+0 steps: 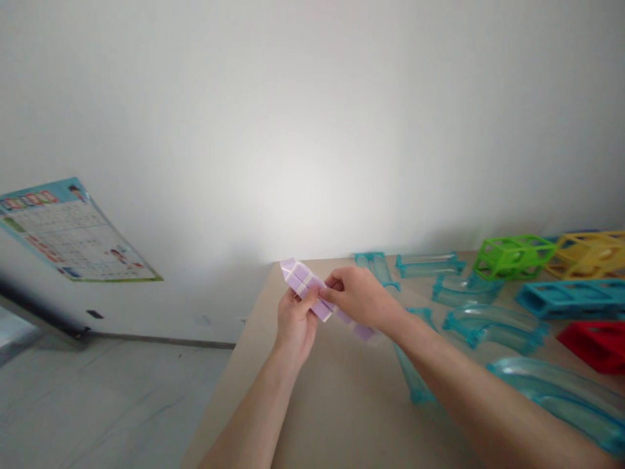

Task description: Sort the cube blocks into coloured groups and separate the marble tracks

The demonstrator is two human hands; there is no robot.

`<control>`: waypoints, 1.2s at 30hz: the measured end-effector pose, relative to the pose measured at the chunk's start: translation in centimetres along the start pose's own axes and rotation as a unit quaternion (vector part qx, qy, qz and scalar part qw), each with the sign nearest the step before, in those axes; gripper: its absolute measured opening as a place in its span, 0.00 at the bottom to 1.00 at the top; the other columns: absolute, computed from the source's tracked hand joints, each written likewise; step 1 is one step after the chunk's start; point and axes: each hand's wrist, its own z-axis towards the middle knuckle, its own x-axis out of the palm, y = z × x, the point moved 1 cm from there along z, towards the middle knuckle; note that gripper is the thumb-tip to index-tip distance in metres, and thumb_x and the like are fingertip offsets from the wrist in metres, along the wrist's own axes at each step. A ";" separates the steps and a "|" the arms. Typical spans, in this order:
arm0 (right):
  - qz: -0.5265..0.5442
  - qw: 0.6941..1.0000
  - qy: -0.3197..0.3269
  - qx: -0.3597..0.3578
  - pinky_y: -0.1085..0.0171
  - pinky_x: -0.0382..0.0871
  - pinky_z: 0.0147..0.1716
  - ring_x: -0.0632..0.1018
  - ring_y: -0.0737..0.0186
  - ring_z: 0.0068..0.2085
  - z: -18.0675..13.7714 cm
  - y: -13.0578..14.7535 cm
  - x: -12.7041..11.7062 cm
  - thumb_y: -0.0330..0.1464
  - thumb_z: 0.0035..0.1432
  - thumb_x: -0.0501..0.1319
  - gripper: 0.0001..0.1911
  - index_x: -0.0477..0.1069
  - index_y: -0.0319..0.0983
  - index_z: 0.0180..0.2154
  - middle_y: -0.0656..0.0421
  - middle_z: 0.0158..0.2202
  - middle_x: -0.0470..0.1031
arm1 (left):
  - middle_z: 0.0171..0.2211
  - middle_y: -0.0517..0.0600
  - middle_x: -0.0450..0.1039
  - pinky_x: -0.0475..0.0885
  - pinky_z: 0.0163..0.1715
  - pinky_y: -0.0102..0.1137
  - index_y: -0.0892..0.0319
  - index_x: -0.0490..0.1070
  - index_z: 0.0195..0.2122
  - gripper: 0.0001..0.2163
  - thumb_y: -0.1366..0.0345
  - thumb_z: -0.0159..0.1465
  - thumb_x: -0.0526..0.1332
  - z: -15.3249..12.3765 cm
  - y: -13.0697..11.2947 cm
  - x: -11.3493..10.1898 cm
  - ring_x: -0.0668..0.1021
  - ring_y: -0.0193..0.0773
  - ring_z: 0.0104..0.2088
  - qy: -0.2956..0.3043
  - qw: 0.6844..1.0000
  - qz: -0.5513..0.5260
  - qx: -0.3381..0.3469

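Note:
Above the table, both hands are on a lavender strip with pale lines (pixel 299 276), which looks like folded paper and has a pointed far end. My left hand (pixel 294 326) is closed on its lower side, thumb on top. My right hand (pixel 359 296) pinches the near end between thumb and fingers. Below the right hand, partly hidden by it, shows more lavender material (pixel 364 333); whether it joins the strip I cannot tell.
Clear teal track pieces (pixel 430 264) lie on the beige table (pixel 336 417) to the right. Farther right are green (pixel 512 257), yellow (pixel 593 254), blue (pixel 576 298) and red (pixel 596 345) frame blocks. A white wall (pixel 312 130) stands behind, with a poster (pixel 73 234) at left.

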 end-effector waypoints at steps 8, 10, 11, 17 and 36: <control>0.015 0.989 0.146 0.020 0.69 0.64 0.22 0.77 0.63 0.25 -0.3 -1.0 -0.7 0.36 0.52 0.60 0.10 0.74 0.35 0.28 0.57 0.23 0.78 | 0.43 0.58 0.79 0.71 0.48 0.36 0.63 0.75 0.40 0.13 0.65 0.55 0.69 0.4 -0.8 -0.8 0.78 0.44 0.47 -0.015 0.998 -0.054 0.043; 0.081 0.971 0.225 0.026 0.69 0.68 0.23 0.78 0.63 0.25 -0.6 -0.9 -0.6 0.36 0.53 0.59 0.11 0.72 0.35 0.27 0.55 0.24 0.79 | 0.46 0.59 0.78 0.70 0.51 0.36 0.63 0.75 0.40 0.12 0.65 0.56 0.69 0.7 -0.9 -1.1 0.77 0.45 0.50 -0.017 0.997 -0.068 0.038; 0.127 0.957 0.259 0.027 0.69 0.70 0.25 0.79 0.62 0.26 -0.8 -0.8 -0.5 0.37 0.54 0.60 0.12 0.72 0.34 0.26 0.53 0.26 0.79 | 0.47 0.59 0.77 0.70 0.52 0.35 0.63 0.75 0.39 0.11 0.65 0.56 0.68 0.8 -1.0 -1.2 0.76 0.45 0.52 -0.012 0.997 -0.072 0.034; 0.372 0.870 0.317 0.064 0.65 0.76 0.27 0.80 0.62 0.28 -1.1 -0.1 0.2 0.47 0.56 0.61 0.20 0.70 0.35 0.31 0.53 0.29 0.79 | 0.52 0.56 0.75 0.72 0.50 0.37 0.58 0.75 0.44 0.13 0.64 0.58 0.66 0.9 -1.3 -1.7 0.77 0.45 0.51 0.019 0.998 -0.060 0.026; 0.140 0.975 0.173 0.021 0.70 0.63 0.18 0.73 0.67 0.18 -0.6 0.1 0.6 0.39 0.58 0.54 0.17 0.64 0.37 0.21 0.58 0.19 0.73 | 0.34 0.49 0.76 0.70 0.36 0.33 0.58 0.71 0.35 0.13 0.67 0.50 0.71 0.1 -1.0 -0.7 0.77 0.37 0.32 0.055 0.991 0.028 0.122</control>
